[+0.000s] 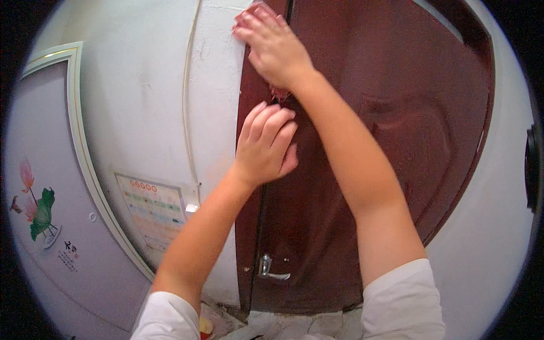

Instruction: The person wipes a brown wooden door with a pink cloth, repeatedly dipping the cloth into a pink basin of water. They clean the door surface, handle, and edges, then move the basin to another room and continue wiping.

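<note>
My right hand [278,53] is raised high, its fingers pressing a reddish-pink cloth [261,9] at the left edge of a dark red wooden door [323,170] and its frame. Part of the cloth, or a similar frayed piece, shows below that palm. My left hand [267,142] is just beneath, over the door's edge, fingers loosely curled; nothing shows in it. A metal door handle [274,272] sits lower on the door, below both hands.
To the left, a white wall [148,106] carries a thin cable [185,97] and a printed chart [153,212]. A grey door [80,263] with a painted lotus stands at far left. A dark object [531,170] is at the right rim.
</note>
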A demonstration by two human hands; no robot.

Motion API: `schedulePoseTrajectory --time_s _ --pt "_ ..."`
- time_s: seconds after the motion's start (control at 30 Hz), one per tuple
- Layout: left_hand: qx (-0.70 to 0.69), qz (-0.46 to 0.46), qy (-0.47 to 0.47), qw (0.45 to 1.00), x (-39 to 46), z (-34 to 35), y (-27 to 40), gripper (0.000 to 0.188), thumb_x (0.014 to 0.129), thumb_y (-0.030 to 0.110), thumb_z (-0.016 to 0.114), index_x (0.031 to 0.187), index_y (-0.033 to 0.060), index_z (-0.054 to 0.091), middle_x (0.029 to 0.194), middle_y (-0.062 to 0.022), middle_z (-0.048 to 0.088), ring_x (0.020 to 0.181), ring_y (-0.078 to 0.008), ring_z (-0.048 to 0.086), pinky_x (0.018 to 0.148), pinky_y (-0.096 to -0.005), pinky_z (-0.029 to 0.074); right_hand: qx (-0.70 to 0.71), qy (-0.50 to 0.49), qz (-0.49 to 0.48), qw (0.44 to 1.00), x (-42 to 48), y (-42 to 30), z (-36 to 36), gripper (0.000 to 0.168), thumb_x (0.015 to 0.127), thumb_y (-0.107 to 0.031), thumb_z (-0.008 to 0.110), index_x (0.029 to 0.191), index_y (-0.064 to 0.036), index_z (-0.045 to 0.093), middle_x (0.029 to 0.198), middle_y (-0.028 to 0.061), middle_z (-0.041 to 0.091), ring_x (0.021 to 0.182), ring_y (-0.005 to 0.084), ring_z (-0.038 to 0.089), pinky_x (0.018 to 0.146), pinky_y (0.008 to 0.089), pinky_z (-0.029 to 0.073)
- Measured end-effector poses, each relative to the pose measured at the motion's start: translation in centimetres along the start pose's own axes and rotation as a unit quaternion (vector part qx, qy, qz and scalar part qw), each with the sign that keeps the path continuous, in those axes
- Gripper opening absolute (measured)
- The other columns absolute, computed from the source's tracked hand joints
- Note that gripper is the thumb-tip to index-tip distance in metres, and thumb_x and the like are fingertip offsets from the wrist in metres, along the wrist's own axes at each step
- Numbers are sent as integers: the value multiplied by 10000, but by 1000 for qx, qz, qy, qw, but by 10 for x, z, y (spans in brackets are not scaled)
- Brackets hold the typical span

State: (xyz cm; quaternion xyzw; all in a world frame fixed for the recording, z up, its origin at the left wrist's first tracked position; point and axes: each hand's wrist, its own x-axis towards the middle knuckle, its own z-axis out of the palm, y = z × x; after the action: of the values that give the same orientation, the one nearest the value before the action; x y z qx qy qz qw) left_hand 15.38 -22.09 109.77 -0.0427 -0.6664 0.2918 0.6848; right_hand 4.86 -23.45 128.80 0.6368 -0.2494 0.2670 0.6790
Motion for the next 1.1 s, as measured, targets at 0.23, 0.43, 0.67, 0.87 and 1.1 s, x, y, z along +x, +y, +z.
schedulePoseTrajectory --time_s 0.23,0.43,0.67,0.87,1.1 --pt "-63 -183 -92 977 -122 -66 121 397 782 119 643 1168 31 617 1291 -160 590 1255 -410 522 1148 -573 411 151 -96 52 982 -122 -125 -47 616 843 -101 682 1451 -148 592 1604 54 508 1530 276 404 1290 470 293" --pt "-145 -325 -274 893 -192 -104 201 445 803 97 697 1231 5 620 1303 -150 597 1279 -382 542 1130 -503 443 156 -199 3 968 -226 -174 -86 505 1005 -143 532 1491 -269 584 1603 1 519 1525 209 429 1292 429 302" --pt "-143 -263 -556 775 -301 -111 250 722 884 184 709 1545 36 457 1652 -144 387 1508 -344 392 1208 -487 385 7 -193 158 968 -203 -88 -114 660 925 -48 571 1558 -224 513 1655 56 444 1542 296 388 1256 522 321" --pt "-115 -186 -710 670 -368 -111 281 923 928 303 752 1678 153 235 1735 -103 263 1580 -313 298 1241 -507 333 30 -225 133 965 -223 -126 -110 661 933 -89 568 1564 -276 498 1661 31 449 1530 268 411 1260 513 324" --pt "-55 -222 -677 700 -384 -91 304 887 890 322 765 1645 140 336 1653 -115 358 1561 -332 300 1256 -513 300 151 -385 30 910 -357 -278 -126 656 941 -180 552 1591 -214 471 1722 -25 346 1581 189 318 1308 441 240"
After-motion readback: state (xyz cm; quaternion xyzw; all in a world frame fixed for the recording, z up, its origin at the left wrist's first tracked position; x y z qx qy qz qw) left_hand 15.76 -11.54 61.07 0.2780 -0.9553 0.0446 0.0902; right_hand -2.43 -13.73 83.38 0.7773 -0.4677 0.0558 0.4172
